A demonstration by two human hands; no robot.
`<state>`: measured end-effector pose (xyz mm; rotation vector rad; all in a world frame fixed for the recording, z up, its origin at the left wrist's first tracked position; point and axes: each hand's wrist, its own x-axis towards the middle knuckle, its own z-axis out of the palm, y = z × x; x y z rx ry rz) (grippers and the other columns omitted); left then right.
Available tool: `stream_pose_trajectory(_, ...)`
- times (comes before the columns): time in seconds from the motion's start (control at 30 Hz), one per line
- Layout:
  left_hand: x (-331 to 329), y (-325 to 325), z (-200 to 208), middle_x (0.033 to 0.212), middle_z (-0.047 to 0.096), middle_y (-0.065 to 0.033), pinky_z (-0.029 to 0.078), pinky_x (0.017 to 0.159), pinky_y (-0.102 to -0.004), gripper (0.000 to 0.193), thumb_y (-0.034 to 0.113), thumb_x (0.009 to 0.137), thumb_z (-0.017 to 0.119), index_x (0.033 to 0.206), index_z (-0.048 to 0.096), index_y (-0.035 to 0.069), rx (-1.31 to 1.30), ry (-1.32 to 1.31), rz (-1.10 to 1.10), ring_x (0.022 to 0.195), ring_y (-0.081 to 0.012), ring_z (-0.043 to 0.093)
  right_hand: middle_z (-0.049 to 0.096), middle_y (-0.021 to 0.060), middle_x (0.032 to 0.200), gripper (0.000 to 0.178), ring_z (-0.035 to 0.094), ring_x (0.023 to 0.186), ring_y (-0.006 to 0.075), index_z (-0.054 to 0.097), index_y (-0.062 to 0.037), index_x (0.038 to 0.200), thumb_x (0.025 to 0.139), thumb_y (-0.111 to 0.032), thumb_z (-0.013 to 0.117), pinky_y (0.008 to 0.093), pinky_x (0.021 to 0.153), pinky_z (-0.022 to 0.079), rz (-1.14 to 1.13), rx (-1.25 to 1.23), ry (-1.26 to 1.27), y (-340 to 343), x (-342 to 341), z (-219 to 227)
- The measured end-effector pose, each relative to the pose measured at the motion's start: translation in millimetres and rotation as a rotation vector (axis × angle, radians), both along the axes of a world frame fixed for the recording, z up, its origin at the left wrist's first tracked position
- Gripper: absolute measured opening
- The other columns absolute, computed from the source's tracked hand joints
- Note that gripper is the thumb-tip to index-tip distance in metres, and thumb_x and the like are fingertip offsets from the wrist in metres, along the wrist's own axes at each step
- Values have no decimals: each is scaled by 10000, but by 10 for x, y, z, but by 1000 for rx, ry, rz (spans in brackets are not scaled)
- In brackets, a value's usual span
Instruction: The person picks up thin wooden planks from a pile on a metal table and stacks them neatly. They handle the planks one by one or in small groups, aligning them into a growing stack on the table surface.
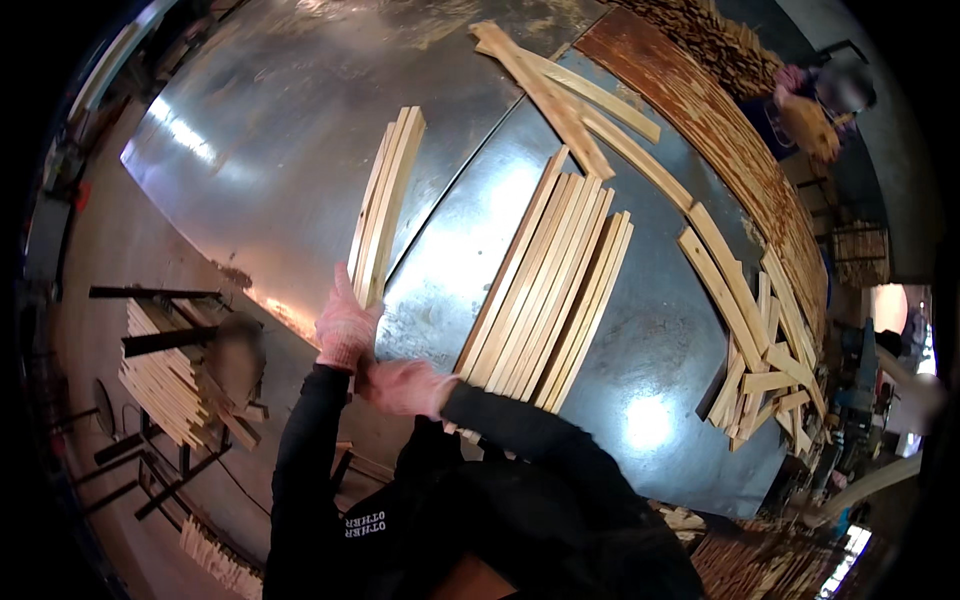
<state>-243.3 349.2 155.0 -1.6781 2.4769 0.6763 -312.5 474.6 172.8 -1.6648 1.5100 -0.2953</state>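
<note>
A small bundle of pale wooden strips (388, 200) lies on the metal tabletop (270, 110), left of the seam between two sheets. At its near end my left hand (347, 325), in a pink glove, grips the strips, with a finger stretched along their left side. My right hand (408, 387), also gloved, is just below the bundle's near end, close to my left wrist. It is smeared by motion and its fingers cannot be made out. Right of the seam, a wider row of wooden strips (545, 285) lies side by side, its near end partly behind my right forearm.
Loose boards (545, 95) cross at the far side, and a jumble of short offcuts (770, 385) lies at the right. A rusty brown board surface (700, 130) borders the table. On the left stands a rack of stacked strips (165, 375). A person (800, 110) holds wood at the far right.
</note>
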Motion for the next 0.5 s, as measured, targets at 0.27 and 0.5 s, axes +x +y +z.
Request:
stream_pose_trajectory(0.27, 527, -600, 247, 1240, 652, -202, 541, 882, -472, 907, 415, 811, 755, 1548, 297, 150, -149, -162, 132, 1053, -381, 666, 628, 190, 1303, 618, 604, 1204, 342, 481, -47, 1440, 945, -387, 627, 412, 1014, 481, -1170, -545, 806, 1548, -4063, 55)
stream_pose_trajectory(0.5, 201, -347, 133, 1382, 545, -248, 490, 999, -453, 844, 396, 875, 702, 1498, 321, -27, -564, -19, -144, 1242, -373, 561, 510, 270, 1441, 660, 483, 1363, 362, 409, 75, 1460, 1023, -407, 522, 406, 1129, 377, -1275, -232, 111, 2463, -3291, -441)
